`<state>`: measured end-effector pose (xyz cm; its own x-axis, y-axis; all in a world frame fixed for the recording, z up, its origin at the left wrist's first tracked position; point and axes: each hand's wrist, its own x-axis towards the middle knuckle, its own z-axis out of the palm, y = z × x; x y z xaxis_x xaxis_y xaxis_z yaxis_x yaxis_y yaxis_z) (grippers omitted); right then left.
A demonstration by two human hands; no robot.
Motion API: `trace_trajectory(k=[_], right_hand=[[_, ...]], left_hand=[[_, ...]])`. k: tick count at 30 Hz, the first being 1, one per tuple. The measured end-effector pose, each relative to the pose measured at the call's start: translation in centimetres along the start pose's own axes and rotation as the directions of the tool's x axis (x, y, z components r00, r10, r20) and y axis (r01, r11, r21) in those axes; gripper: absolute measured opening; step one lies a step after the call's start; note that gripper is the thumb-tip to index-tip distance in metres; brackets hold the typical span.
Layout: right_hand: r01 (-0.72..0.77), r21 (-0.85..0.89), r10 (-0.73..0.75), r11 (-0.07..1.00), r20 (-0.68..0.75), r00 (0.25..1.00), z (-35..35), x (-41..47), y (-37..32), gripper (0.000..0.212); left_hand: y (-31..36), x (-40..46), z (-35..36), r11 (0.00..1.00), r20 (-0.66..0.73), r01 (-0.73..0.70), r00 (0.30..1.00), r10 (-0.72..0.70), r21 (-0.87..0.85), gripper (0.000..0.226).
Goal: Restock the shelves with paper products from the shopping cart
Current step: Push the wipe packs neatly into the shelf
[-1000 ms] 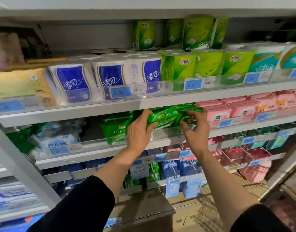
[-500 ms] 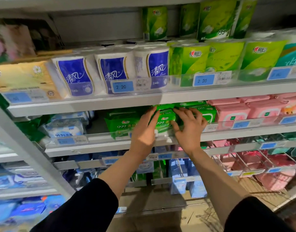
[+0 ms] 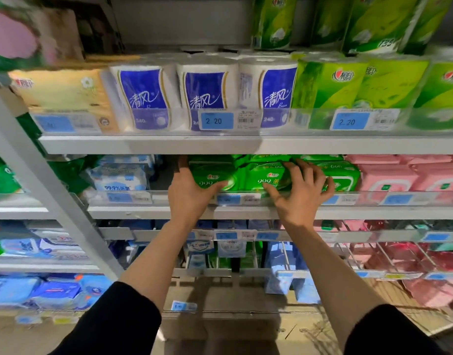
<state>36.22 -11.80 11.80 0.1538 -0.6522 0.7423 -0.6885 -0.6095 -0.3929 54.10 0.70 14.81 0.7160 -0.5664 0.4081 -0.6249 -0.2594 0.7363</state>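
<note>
Spread, nearly straight fingers [image 3: 300, 172] of the right hand [image 3: 300, 198] press on a green wipes pack [image 3: 265, 176] on the middle shelf [image 3: 245, 212], while the left hand [image 3: 188, 194] cups a neighboring green pack [image 3: 210, 174], thumb across its front. Pink packs [image 3: 389, 179] sit just right; blue-wrapped toilet rolls [image 3: 207, 94] line the shelf above, tagged 2.20.

We see green wipe packs [image 3: 265, 175], pink packs [image 3: 399, 175], white tissue rolls [image 3: 207, 90] with blue labels, and blue price tags [image 3: 216, 120].
</note>
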Motion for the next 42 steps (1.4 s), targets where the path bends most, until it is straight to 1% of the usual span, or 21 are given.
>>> trace_trajectory(k=[2, 3, 7, 10, 12, 14, 17, 19, 21, 24, 26, 28, 30, 32, 34, 37, 40, 42], right_hand=[[-0.014, -0.009, 0.014, 1.0, -0.02, 1.0, 0.0, 0.0, 0.1, 0.052], [-0.019, -0.004, 0.019, 1.0, -0.028, 0.999, 0.0, -0.1, 0.1, 0.05], [-0.017, 0.033, 0.018, 0.999, -0.033, 0.999, -0.1, -0.3, 0.0, 0.046], [-0.042, 0.031, 0.043, 0.999, -0.015, 0.999, -0.3, -0.4, -0.5, 0.043], [-0.068, 0.021, 0.069, 0.997, -0.015, 0.998, -0.3, -0.5, -1.0, 0.044], [-0.095, 0.018, 0.096, 0.995, -0.047, 0.994, -0.3, -1.1, -1.9, 0.051], [-0.11, 0.077, 0.118, 0.991, -0.097, 0.988, -0.2, -2.6, -4.3, 0.061], [-0.092, 0.119, 0.105, 0.989, -0.109, 0.988, 0.2, -4.0, -5.9, 0.063], [-0.068, 0.163, 0.083, 0.984, -0.09, 0.992, 0.8, -5.5, -7.5, 0.062], [-0.037, 0.183, 0.045, 0.982, -0.037, 0.998, 1.7, -7.8, -9.8, 0.057], [0.01, 0.198, -0.004, 0.98, -0.03, 1.0, 2.1, -8.7, -10.9, 0.058], [0.042, 0.208, -0.042, 0.977, -0.007, 0.999, 2.4, -9.2, -11.6, 0.061], [0.065, 0.236, -0.078, 0.97, 0.047, 0.996, 2.8, -9.6, -12.4, 0.062], [0.03, 0.294, -0.074, 0.955, 0.138, 0.988, 2.9, -10.2, -13.5, 0.062], [0.021, 0.369, -0.099, 0.929, 0.192, 0.976, 3.3, -10.9, -14.9, 0.061], [0.017, 0.457, -0.139, 0.889, 0.235, 0.962, 3.9, -11.9, -17.4, 0.057], [-0.006, 0.485, -0.154, 0.875, 0.289, 0.945, 4.3, -12.8, -19.7, 0.057], [0.006, 0.493, -0.165, 0.87, 0.28, 0.946, 4.4, -13.0, -20.9, 0.056]], left_hand=[[0.1, 0.2, 0.1, 0.993, 0.026, -0.004, 1.0, 0.001, 0.118, 0.088], [0.2, 0.2, 0.0, 0.989, 0.037, -0.007, 0.999, 0.001, 0.149, 0.086], [0.3, 0.1, -0.1, 0.981, 0.04, -0.027, 0.999, 0.02, 0.195, 0.088], [0.1, -0.3, 0.0, 0.972, 0.039, -0.067, 0.997, 0.06, 0.224, 0.086], [-0.3, -0.7, 0.1, 0.975, 0.044, -0.108, 0.994, 0.102, 0.193, 0.08], [-0.9, -0.9, 0.1, 0.982, 0.046, -0.142, 0.99, 0.137, 0.125, 0.076], [-1.9, -1.5, -0.1, 0.981, 0.038, -0.183, 0.983, 0.181, 0.066, 0.073], [-2.8, -2.4, -0.5, 0.977, 0.027, -0.212, 0.977, 0.211, 0.01, 0.075], [-4.2, -3.5, -1.3, 0.971, 0.008, -0.239, 0.971, 0.239, -0.01, 0.076], [-6.8, -4.8, -3.1, 0.962, -0.065, -0.273, 0.96, 0.272, -0.005, 0.07], [-8.3, -5.6, -4.3, 0.968, -0.131, -0.251, 0.96, 0.249, 0.0, 0.066], [-9.7, -6.1, -5.6, 0.98, -0.178, -0.196, 0.965, 0.195, 0.015, 0.067], [-10.9, -6.8, -7.2, 0.994, -0.204, -0.094, 0.973, 0.103, 0.05, 0.067], [-11.6, -7.2, -9.0, 0.996, -0.219, -0.015, 0.975, 0.035, 0.09, 0.066], [-12.2, -7.0, -11.1, 0.989, -0.226, 0.025, 0.974, 0.009, 0.148, 0.065], [-12.4, -5.7, -13.5, 0.979, -0.176, 0.041, 0.984, -0.005, 0.198, 0.064], [-12.0, -4.0, -14.6, 0.973, -0.076, 0.002, 0.997, 0.016, 0.232, 0.066], [-11.8, -2.9, -14.8, 0.977, -0.043, -0.003, 0.999, 0.012, 0.213, 0.067]])
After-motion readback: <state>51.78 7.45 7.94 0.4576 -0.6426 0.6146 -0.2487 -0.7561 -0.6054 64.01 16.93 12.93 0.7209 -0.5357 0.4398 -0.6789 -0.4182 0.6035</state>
